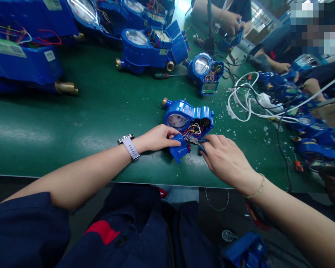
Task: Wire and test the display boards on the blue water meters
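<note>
On the green table in front of me lies a blue water meter (177, 120) with its housing open, and coloured wires (194, 129) show inside. My left hand (160, 137) pinches the meter's blue cover (179, 148), which is tilted toward me at the near side. In my right hand (226, 158) is a pair of pliers (194, 140) with dark blue handles. The plier jaws are at the wires beside the cover; whether they grip a wire is too small to tell.
Behind stand a small open meter (203, 66), a screwdriver (161, 75) and a larger blue meter (145, 48). More meters (22, 59) fill the left. A white cable (247, 104) coils at right, near white scraps. Co-workers' hands (231, 23) work across the table.
</note>
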Demonstrator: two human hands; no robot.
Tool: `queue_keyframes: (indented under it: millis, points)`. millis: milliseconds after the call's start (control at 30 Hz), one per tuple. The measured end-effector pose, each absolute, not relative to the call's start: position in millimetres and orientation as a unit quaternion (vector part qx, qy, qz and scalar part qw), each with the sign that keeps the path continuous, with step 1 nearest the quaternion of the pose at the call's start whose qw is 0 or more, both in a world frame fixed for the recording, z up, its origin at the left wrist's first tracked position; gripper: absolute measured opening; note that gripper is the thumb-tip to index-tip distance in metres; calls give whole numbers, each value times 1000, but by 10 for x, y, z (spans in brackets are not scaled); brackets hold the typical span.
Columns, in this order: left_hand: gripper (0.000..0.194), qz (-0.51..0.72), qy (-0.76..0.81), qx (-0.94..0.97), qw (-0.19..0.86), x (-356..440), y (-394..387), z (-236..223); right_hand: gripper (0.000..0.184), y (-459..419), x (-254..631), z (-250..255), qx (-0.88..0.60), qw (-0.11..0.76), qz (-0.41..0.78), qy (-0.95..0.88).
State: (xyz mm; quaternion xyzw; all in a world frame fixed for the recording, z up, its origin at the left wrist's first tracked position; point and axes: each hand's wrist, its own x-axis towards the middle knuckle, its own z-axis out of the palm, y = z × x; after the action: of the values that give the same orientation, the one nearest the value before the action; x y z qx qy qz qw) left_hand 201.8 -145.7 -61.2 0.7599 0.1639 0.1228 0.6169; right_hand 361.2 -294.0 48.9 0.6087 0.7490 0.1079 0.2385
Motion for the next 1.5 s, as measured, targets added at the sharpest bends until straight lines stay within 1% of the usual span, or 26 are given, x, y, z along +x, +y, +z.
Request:
queue_keyframes:
  millis: [67,167,267,333,433,533,633,767,900,1200,1367,1433,1500]
  points:
    - [32,125,167,758,617,2022,-1456,-621,11,-2945,3608,427,586,235,166,757]
    - [32,125,160,756,623,2025,-1450,-629,15,-2956,3589,377,566,231,223,760]
    - [35,118,158,750,631,2027,-1435,-628,20,-2969,3567,377,555,230,256,758]
    - [41,107,169,741,641,2027,-1423,-621,21,-2975,3557,387,550,225,264,760]
    - [46,90,172,726,660,2021,-1409,-605,20,-2976,3546,396,549,218,255,766]
    - [41,80,153,716,676,2010,-1402,-587,21,-2962,3537,395,550,214,247,768]
    - [35,80,142,717,678,1997,-1401,-574,21,-2941,3533,398,544,229,250,767]
    - [37,85,137,723,672,1985,-1402,-570,20,-2928,3551,415,541,231,231,775]
    - [33,93,106,727,672,1989,-1403,-581,28,-2961,3577,419,534,212,215,789]
    - [35,106,171,745,636,2023,-1438,-589,26,-3122,3582,480,548,200,180,792]
    - [39,103,168,748,634,2012,-1467,-596,30,-3313,3682,513,592,142,161,777]
    - [41,120,168,771,602,2008,-1490,-603,34,-3422,3735,480,614,100,151,768]
    - [41,157,175,804,546,2003,-1517,-610,36,-3539,3778,417,639,56,133,756]
